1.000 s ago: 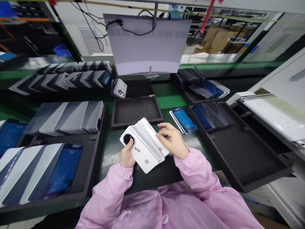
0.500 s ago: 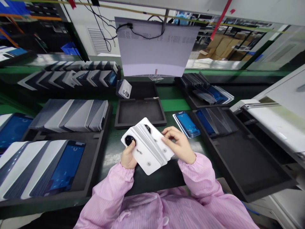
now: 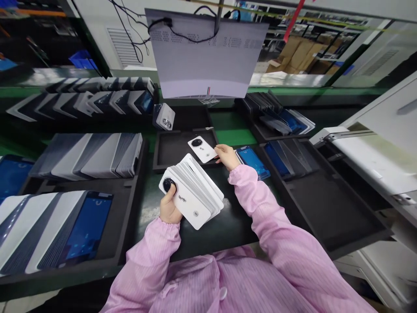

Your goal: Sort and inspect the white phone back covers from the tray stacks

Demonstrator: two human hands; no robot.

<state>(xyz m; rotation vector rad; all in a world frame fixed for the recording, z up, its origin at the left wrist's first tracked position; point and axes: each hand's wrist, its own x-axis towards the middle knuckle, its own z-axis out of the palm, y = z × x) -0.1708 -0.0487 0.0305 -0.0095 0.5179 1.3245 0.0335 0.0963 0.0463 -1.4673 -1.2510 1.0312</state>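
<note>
My left hand (image 3: 168,207) grips a thick stack of white phone back covers (image 3: 193,192), thumb on the round camera hole of the top one. My right hand (image 3: 226,156) is stretched forward and pinches a single white back cover (image 3: 202,149) by its near end, holding it over the right edge of a shallow black foam tray (image 3: 169,150). Both arms wear pink sleeves.
Black trays of grey and white covers (image 3: 94,150) and blue-filmed panels (image 3: 76,230) fill the left. Blue-filmed frames (image 3: 252,161) lie right of the hand, beside a long black tray (image 3: 325,204). A white monitor back (image 3: 206,54) hangs above. A white machine (image 3: 374,156) stands at right.
My right hand has taken one cover off the stack and carried it forward to the black tray. The stack in my left hand has dropped slightly left.
</note>
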